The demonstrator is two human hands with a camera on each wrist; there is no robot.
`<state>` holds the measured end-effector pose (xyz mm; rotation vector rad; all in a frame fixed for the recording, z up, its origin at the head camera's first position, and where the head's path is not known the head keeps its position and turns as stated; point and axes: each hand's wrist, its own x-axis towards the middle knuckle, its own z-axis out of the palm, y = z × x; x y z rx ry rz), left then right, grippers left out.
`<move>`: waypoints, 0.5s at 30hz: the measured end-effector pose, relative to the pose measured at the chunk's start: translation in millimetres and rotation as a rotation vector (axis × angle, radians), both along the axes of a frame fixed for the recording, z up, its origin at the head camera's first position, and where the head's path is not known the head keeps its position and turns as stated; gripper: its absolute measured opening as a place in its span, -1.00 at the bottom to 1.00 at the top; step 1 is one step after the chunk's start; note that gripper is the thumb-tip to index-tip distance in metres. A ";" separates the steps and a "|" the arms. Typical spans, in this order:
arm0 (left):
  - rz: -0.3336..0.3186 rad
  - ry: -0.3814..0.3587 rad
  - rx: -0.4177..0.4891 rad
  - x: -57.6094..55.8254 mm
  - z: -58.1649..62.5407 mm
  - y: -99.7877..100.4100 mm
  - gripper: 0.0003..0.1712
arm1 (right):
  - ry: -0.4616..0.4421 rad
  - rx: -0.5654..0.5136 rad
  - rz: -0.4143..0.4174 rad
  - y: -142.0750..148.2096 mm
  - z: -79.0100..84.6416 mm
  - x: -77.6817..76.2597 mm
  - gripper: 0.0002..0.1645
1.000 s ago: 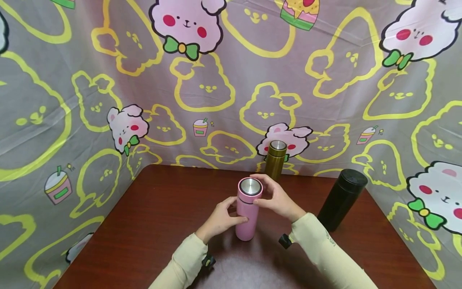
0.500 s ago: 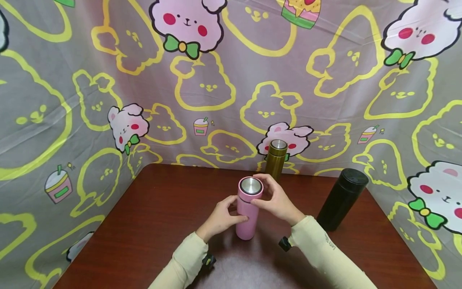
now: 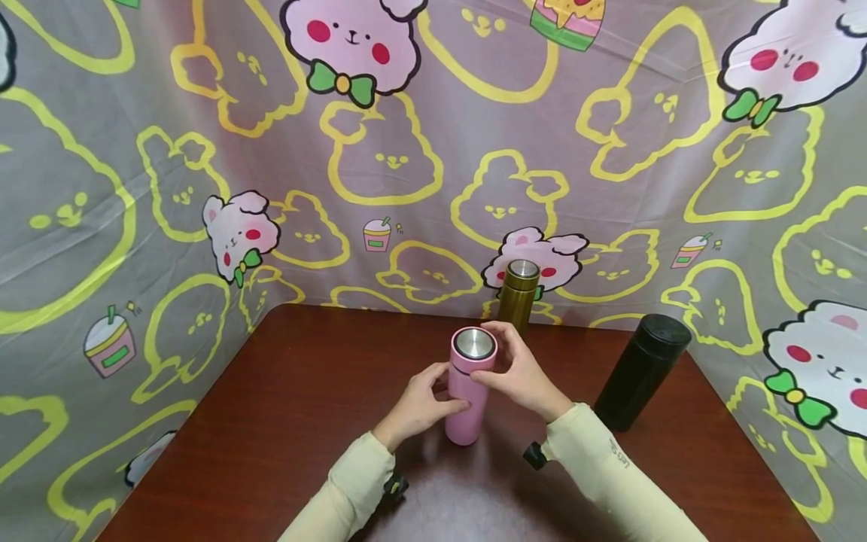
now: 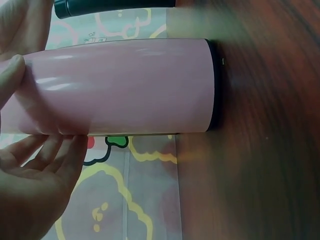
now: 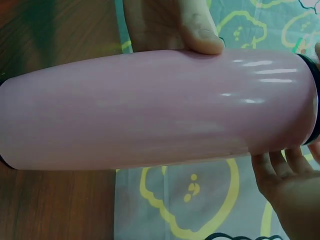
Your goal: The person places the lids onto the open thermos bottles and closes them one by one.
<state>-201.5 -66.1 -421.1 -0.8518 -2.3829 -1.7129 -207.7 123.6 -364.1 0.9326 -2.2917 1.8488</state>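
A pink thermos [image 3: 467, 421] with a steel-topped lid [image 3: 475, 344] stands roughly upright near the middle of the view. Its dark base [image 4: 216, 85] shows close to the table in the left wrist view. My left hand [image 3: 421, 403] grips the body from the left, thumb across the near side and fingers behind. Higher up, my right hand [image 3: 518, 373] holds the lid, its thumb on the near side below the rim and its fingers round the far side. In the right wrist view the right fingers [image 5: 295, 167] lie along the upper end of the thermos.
Behind the hands a gold thermos [image 3: 518, 301] stands near the table's back edge. A black thermos [image 3: 640, 376] stands to the right, beyond the right sleeve. Patterned cloth [image 3: 386, 162] hangs around the back and sides of the brown table [image 3: 291, 406].
The pink thermos has shifted slightly to the right, the left hand moving along with it. Both hands keep their hold, and the gold and black thermoses stay where they were.
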 end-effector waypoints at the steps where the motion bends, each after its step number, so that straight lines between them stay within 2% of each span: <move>1: 0.003 -0.007 0.001 0.6 0.8 -0.2 -0.40 | -0.004 -0.003 0.029 1.9 -2.4 -2.6 -0.18; 5: 0.005 -0.027 0.015 0.4 -1.1 -1.2 -0.39 | -0.038 -0.044 0.186 9.6 -12.6 -16.4 -0.19; 11: 0.016 -0.037 0.001 -13.8 -22.1 -1.6 -0.35 | -0.130 -0.164 0.449 12.5 -17.2 -31.1 -0.22; 15: 0.009 -0.053 0.009 -18.0 -27.7 -1.7 -0.35 | -0.165 -0.216 0.542 13.0 -18.5 -36.2 -0.23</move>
